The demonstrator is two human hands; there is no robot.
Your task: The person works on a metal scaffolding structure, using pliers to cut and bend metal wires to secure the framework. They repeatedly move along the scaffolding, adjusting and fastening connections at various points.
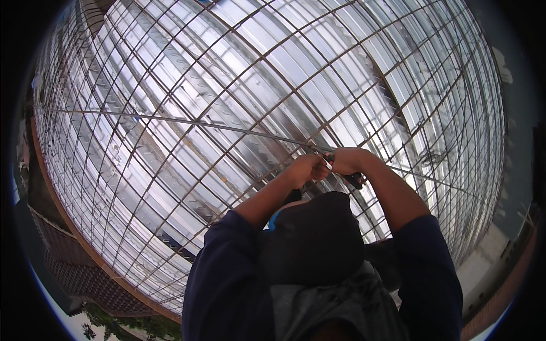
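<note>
My right hand [348, 160] is closed around a pair of pliers [354, 181] with dark handles and some red on them. The jaws point toward a crossing of thin steel bars. Close beside it, my left hand [309, 169] has its fingers curled together at the same crossing; what they pinch, if anything, is too small to make out. A long straight bar [227, 128] runs across the steel mesh [263, 57] from the far left and passes just beyond both hands. Under the mesh lies shiny ribbed metal decking [284, 42].
The mesh spreads over the decking on all sides of me. A brown edge [74, 233] borders it at the left, with a tiled roof [85, 278] and greenery [122, 327] beyond and below. Along the right lies a grey surface [518, 153].
</note>
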